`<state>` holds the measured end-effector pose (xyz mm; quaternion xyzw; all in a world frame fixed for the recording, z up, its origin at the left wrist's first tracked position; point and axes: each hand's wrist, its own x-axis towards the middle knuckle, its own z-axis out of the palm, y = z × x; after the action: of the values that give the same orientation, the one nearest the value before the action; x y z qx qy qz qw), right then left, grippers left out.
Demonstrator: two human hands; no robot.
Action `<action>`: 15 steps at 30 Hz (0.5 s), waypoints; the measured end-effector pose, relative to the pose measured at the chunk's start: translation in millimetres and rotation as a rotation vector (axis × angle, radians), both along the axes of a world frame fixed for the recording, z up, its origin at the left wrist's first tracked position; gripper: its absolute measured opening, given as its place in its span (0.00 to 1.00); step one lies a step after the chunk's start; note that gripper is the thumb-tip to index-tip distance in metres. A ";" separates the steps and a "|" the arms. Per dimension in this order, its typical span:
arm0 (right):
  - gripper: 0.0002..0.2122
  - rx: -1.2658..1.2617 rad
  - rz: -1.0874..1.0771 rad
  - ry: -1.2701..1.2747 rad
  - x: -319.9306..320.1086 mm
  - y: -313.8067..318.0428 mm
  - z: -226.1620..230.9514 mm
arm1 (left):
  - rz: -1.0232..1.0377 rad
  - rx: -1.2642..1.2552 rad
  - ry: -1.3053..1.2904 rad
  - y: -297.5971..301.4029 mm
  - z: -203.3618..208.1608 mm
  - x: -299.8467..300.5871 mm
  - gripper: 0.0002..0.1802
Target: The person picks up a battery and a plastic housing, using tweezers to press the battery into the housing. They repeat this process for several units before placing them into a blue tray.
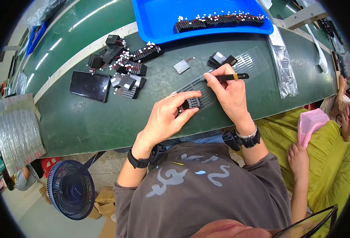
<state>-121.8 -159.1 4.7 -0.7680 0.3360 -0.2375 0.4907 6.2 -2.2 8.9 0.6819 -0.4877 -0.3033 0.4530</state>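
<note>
My left hand (165, 115) is closed around a small stack of black flat blocks (192, 102), which look like battery cells. My right hand (232, 93) grips black tweezers (240, 76), held level, their tip pointing left toward a sheet with rows of slots (251, 62). That sheet lies under and between both hands. Just beyond them are a silver cell with a wire (181, 66) and a few black and silver cells (218, 58). A heap of black cells with white-tipped wires (124, 65) sits farther left.
A black phone (89, 86) lies beside the heap. At the back, a blue tray (155, 31) holds a row of wired black cells (218, 23). Plastic packaging (285, 69) lies right, wrapped strips (18, 127) far left. Below stands a fan (71, 189); a co-worker's hand (298, 160) rests at right.
</note>
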 end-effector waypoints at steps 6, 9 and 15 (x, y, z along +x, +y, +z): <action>0.07 0.096 0.120 -0.158 -7.9 -0.8 -4.6 | 0.007 -0.021 -0.037 -0.2 -3.5 -1.6 0.20; 0.07 0.260 0.083 -0.374 -11.6 5.1 -4.6 | 0.023 -0.025 -0.027 0.7 -5.9 -0.8 0.20; 0.09 0.551 0.014 -0.685 -15.8 20.0 -16.8 | 0.120 0.002 0.047 -1.5 -6.1 -2.0 0.21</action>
<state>-137.7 -139.1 -12.1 -0.4875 0.1997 -0.3768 0.7619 4.2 -3.7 2.8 0.7029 -0.4349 -0.2921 0.4811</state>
